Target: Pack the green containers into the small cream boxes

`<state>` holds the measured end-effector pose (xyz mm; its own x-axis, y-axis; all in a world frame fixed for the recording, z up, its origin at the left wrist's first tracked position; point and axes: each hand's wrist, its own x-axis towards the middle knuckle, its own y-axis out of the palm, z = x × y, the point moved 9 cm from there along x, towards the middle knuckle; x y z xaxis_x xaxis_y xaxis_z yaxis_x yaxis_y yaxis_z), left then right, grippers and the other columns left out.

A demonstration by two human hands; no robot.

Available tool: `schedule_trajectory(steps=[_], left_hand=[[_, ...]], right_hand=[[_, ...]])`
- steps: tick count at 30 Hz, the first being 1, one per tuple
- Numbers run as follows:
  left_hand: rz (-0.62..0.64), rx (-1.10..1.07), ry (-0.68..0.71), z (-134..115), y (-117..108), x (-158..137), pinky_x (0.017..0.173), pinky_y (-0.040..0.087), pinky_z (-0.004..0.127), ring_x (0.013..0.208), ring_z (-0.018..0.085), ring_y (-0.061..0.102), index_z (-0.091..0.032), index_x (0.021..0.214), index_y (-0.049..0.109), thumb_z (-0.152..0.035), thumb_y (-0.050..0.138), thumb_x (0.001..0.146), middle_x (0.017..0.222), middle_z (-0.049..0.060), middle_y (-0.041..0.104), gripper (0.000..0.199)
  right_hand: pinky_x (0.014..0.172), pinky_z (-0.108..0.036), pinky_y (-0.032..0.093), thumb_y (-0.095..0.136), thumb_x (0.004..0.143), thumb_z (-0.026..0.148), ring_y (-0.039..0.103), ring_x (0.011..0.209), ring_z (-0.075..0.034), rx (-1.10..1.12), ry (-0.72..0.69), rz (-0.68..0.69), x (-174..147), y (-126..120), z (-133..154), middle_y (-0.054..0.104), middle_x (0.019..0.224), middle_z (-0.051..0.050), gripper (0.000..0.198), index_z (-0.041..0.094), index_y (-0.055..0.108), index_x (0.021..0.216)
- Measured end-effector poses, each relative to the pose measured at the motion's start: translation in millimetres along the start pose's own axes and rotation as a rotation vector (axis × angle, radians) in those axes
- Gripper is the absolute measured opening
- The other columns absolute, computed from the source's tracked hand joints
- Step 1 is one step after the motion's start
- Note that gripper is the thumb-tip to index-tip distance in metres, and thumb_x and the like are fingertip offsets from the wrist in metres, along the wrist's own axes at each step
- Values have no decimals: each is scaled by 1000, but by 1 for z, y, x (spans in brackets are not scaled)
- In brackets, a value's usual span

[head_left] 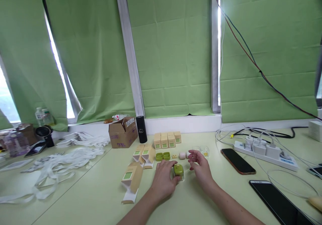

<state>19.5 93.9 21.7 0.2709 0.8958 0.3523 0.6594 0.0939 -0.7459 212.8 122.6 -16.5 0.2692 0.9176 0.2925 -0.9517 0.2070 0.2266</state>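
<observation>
Standing beside the desk [100, 198], I see the left hand [163, 181] wrapped loosely about a small green case [178, 170] that sits in a clear plastic tray, fingers curled round its near and left sides, thumb toward the top. It looks like a light hold that steadies the case on the desk more than a lift.

The right hand [200, 168] rests just right of the case, apart from it, fingers half spread and bent, holding nothing that I can make out; its fingertips point toward a pink piece [182, 155] and a clear lid [204, 150] lying just behind the case.

By my reading, the step in hand is packing or unpacking this one case: seating it in its clear shell. I judge that the next move calls for the left hand to keep the case from sliding while the right fetches a small part from behind it, a fine pinch, since these pieces are tiny and light.

Left of the case lie opened cartons [132, 178], one flat with its flap out. Behind the case stand two green trays [162, 156], and farther behind it a row of closed boxes [167, 139]. Right of the case lies a phone [237, 161], well apart, with a power strip [266, 153] beyond it.
</observation>
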Motion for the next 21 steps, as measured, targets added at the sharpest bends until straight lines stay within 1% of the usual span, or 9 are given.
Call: schedule_trajectory(steps=[3, 6, 8, 11, 13, 14, 16, 18, 21], left_hand=[[-9, -3, -3, -1, -4, -1, 101, 40, 46, 117, 36, 55, -21, 123, 69, -27, 74, 70, 122, 13, 69, 53], [-59, -10, 16, -2, -13, 1, 105, 39, 46, 120, 33, 55, -22, 120, 68, -21, 65, 76, 122, 11, 69, 44], [-112, 1, 7, -2, -22, 4, 105, 39, 46, 118, 32, 57, -22, 114, 68, -17, 59, 77, 118, 11, 70, 38], [-181, 70, -43, -1, -43, 9, 100, 42, 45, 110, 31, 61, -21, 106, 68, -15, 56, 80, 108, 10, 72, 29], [-187, 197, -63, -5, -59, 13, 95, 43, 45, 109, 32, 61, -21, 106, 67, -19, 55, 85, 106, 11, 73, 25], [-171, 300, -67, -7, -67, 14, 95, 43, 46, 110, 34, 60, -20, 109, 66, -22, 54, 88, 108, 13, 73, 25], [-140, 526, -89, -10, -85, 16, 95, 42, 48, 114, 37, 58, -17, 118, 63, -26, 54, 90, 111, 18, 72, 31], [-113, 708, -169, -4, -104, 14, 94, 42, 50, 115, 41, 58, -14, 124, 59, -27, 55, 89, 117, 22, 68, 38], [-26, 837, -298, 17, -124, 6, 91, 45, 51, 113, 42, 61, -14, 131, 54, -32, 58, 88, 124, 24, 63, 47]], right_hand=[[58, -32, 52, 64, 67, 27, 62, 85, -25, -7, -4, 1, -1, 0, 1, 67, 94, -6, 40, 24, 67, 107], [58, -32, 53, 66, 67, 28, 62, 85, -25, -8, -3, -3, -1, -1, 0, 67, 94, -6, 40, 25, 67, 107], [58, -33, 52, 67, 67, 29, 63, 85, -25, -5, -7, -7, 0, -3, 0, 67, 94, -6, 39, 25, 68, 106], [58, -33, 52, 69, 67, 30, 63, 85, -26, -6, -15, -18, 2, -6, 0, 68, 93, -6, 39, 25, 68, 105], [57, -33, 52, 68, 67, 30, 63, 85, -26, -14, -16, -27, 3, -7, -1, 68, 93, -6, 39, 25, 68, 106], [57, -33, 52, 68, 68, 30, 63, 85, -26, -22, -15, -29, 3, -8, -1, 68, 93, -6, 39, 25, 68, 106], [57, -33, 53, 67, 69, 31, 63, 85, -26, -41, -19, -26, 3, -8, -1, 67, 94, -6, 38, 25, 67, 107], [58, -33, 54, 67, 70, 30, 63, 86, -26, -56, -33, -27, 3, -8, 0, 68, 95, -6, 38, 25, 67, 107], [59, -34, 54, 67, 72, 30, 64, 87, -26, -71, -54, -40, 3, -8, 3, 68, 94, -5, 36, 25, 68, 107]])
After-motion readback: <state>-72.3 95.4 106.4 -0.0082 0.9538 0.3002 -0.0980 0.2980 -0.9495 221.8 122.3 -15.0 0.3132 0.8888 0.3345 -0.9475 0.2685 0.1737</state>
